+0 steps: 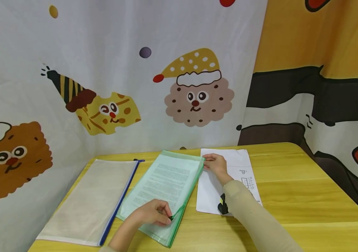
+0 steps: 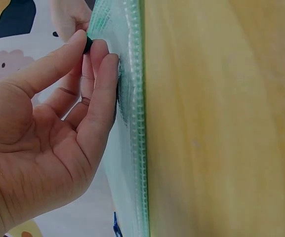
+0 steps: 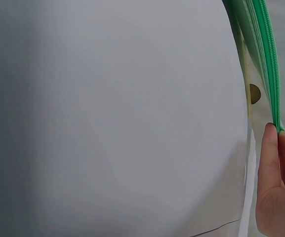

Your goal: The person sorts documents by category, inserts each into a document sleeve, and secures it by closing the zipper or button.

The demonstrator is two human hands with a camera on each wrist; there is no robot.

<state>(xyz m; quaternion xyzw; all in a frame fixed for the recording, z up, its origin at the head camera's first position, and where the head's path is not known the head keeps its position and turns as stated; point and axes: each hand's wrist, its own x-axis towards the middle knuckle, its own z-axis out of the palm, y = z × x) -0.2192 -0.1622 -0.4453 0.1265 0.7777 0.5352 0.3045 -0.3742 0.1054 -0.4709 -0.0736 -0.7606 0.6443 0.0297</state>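
A translucent green zip pouch (image 1: 163, 185) lies slantwise on the table, with a printed sheet showing through its front. Its green zipper (image 3: 270, 59) runs along the right edge. My left hand (image 1: 153, 211) is over the pouch's lower right part, thumb and fingertips pinching a small dark zipper pull (image 2: 87, 45); a green strip leads from it to the zipper edge. At the far right corner my right hand (image 1: 216, 166) pinches the zipper's end between thumb and fingers. White paper (image 1: 208, 189) with printed diagrams lies under the right hand and forearm.
A whitish zip pouch (image 1: 87, 203) with a blue zipper lies to the left. A small black object (image 1: 223, 205) sits on the white paper, partly hidden by my right sleeve. The wooden table (image 1: 301, 196) meets a patterned curtain (image 1: 128, 70) at the back.
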